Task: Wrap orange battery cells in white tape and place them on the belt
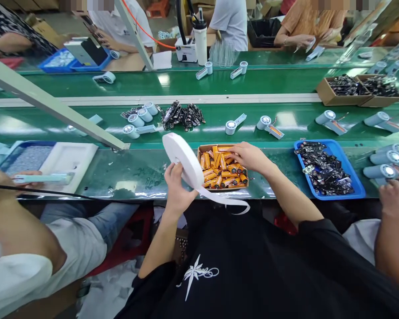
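My left hand (179, 188) grips a large roll of white tape (183, 157), fingers at its core. The loose end of the tape curls out to the right over the bench edge. Beside the roll, a cardboard box (223, 188) holds several orange cylindrical cells (216, 166). My right hand (244, 155) reaches over the box's upper right part, its fingertips closed on an orange cell (224, 149) near the back rim.
A blue tray (357, 177) of black circuit boards stands right. More boards (182, 116) and light-blue fan units (231, 127) lie on the green conveyor (173, 141). Co-workers' hands are at both sides. A slanted metal bar (60, 108) crosses the left.
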The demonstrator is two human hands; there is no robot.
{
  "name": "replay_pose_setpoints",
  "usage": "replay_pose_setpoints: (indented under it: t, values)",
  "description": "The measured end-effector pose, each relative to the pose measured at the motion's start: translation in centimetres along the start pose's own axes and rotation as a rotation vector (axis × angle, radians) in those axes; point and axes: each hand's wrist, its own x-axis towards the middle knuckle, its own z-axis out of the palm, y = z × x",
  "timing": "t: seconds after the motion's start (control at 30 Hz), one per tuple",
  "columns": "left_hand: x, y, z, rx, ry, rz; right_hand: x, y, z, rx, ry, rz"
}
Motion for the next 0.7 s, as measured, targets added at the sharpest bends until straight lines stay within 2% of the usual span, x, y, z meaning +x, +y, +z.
replay_pose_setpoints:
  t: [0.1,0.2,0.3,0.5,0.57,0.63,0.7]
  values:
    - [0.0,0.7,1.0,-0.005,0.007,0.074,3.1,1.0,1.2,-0.331,-0.057,0.001]
    - [0.3,1.3,1.2,0.029,0.021,0.131,4.2,1.3,2.2,-0.414,-0.102,-0.027]
    - [0.4,1.6,1.0,0.038,0.046,0.155,3.7,1.2,2.5,-0.352,-0.101,-0.024]
    - [0.6,1.3,1.3,0.086,0.016,0.132,2.7,1.6,3.0,-0.089,-0.013,0.111]
    - [0.6,1.1,1.4,0.109,0.01,0.135,2.4,2.0,2.5,0.102,0.096,0.173]
    - [0.7,1.0,1.3,0.137,0.007,0.149,1.7,2.1,1.7,0.5,0.265,0.233]
    - [0.7,0.9,1.2,0.176,-0.011,0.177,0.5,1.5,0.6,0.924,0.363,0.237]
